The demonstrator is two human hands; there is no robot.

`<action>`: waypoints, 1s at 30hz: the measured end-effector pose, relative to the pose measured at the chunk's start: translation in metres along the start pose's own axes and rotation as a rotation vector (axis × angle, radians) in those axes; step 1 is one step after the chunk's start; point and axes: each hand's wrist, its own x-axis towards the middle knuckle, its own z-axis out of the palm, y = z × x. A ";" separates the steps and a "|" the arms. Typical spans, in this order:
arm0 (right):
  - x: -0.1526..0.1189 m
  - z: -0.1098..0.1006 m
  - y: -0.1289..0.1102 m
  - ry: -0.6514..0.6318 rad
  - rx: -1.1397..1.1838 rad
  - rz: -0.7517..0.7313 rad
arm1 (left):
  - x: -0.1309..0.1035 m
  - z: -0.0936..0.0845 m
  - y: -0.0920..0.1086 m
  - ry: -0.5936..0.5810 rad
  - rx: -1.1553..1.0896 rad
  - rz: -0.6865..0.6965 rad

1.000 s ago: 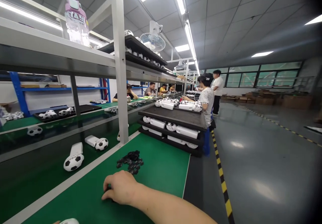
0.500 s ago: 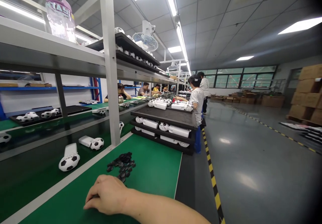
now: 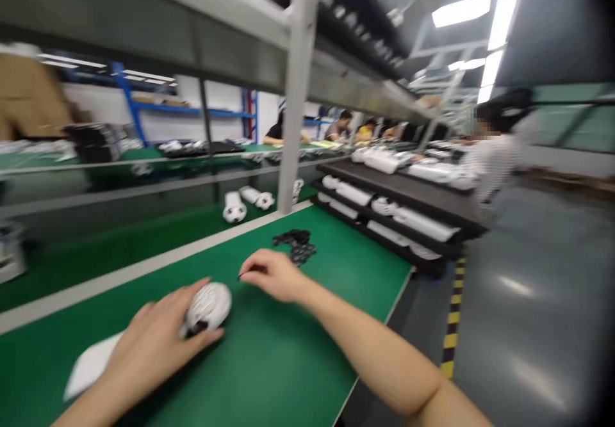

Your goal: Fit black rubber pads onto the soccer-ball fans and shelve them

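Note:
My left hand [image 3: 161,331] is wrapped around a white plastic device with a ball-shaped head [image 3: 216,305] and a flat handle. The ball end, with slots and a dark patch, pokes out past my thumb and fingers. Below, the handle's white end [image 3: 93,366] shows at the green mat. Just right of the ball, my right hand [image 3: 271,274] pinches a small black piece [image 3: 240,277], mostly hidden by the fingertips. Behind that hand lies a loose pile of small black flat pieces [image 3: 298,244].
Several soccer-ball-patterned devices [image 3: 234,208] lie beyond the pale rail [image 3: 202,248]. A metal post [image 3: 294,94] rises from the rail and carries a shelf. Stacked black trays [image 3: 408,190] of white devices stand at the far right of the mat [image 3: 288,344]. A person in stripes [image 3: 494,158] is behind them.
The view has swung left and down. My left hand has come into view holding the white device. My right hand is now beside the ball head, with a black piece at its fingertips.

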 end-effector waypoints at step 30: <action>-0.003 0.018 0.001 -0.306 0.307 -0.052 | -0.013 -0.011 0.028 0.007 -0.023 0.018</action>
